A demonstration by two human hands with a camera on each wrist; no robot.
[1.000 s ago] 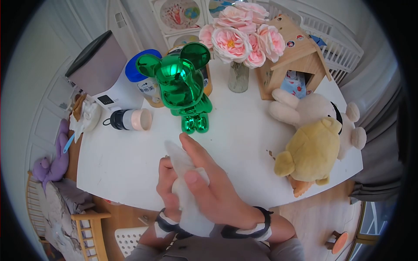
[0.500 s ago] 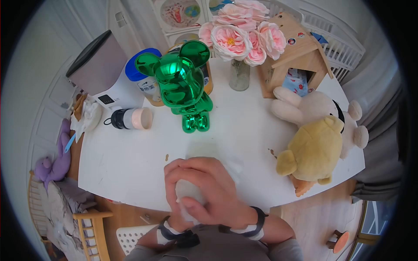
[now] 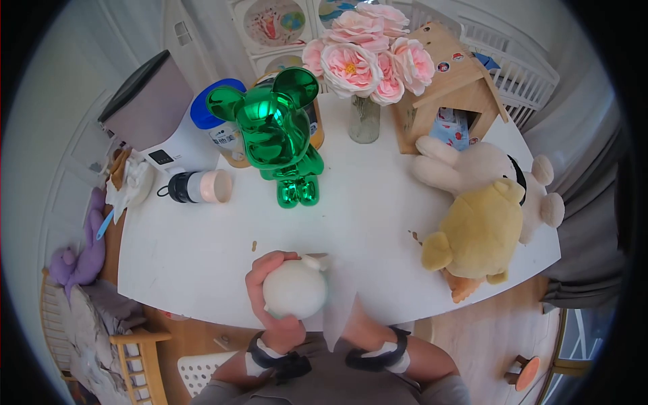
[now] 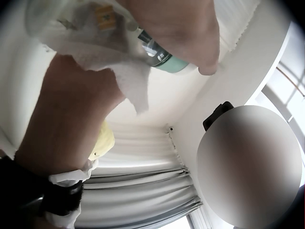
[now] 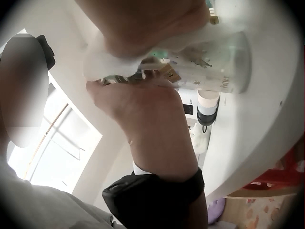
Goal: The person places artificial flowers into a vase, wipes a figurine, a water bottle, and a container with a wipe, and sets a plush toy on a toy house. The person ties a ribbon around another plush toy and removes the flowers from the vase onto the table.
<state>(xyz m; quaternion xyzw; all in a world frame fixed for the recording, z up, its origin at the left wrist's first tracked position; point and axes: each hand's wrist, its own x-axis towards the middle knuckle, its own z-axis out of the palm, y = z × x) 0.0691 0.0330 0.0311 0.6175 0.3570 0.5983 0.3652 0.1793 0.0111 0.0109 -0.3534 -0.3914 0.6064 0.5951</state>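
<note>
My left hand curls round a clear bottle with printed pictures; its round white lid faces up in the head view. At the right side of the bottle is a white tissue, with my right hand behind it. The tissue hides most of the right hand's fingers. In the left wrist view, the tissue hangs between the right hand and the bottle. Both hands are close to my body, over the table's front edge.
A shiny green bear figure stands ahead on the white table. On the left lies a black and pink cup, near a white appliance. Plush toys are at right. A flower vase and wooden house stand behind.
The right hand has moved from across the left hand to the bottle's right side, with the tissue. The bottle's white lid has come into full view.
</note>
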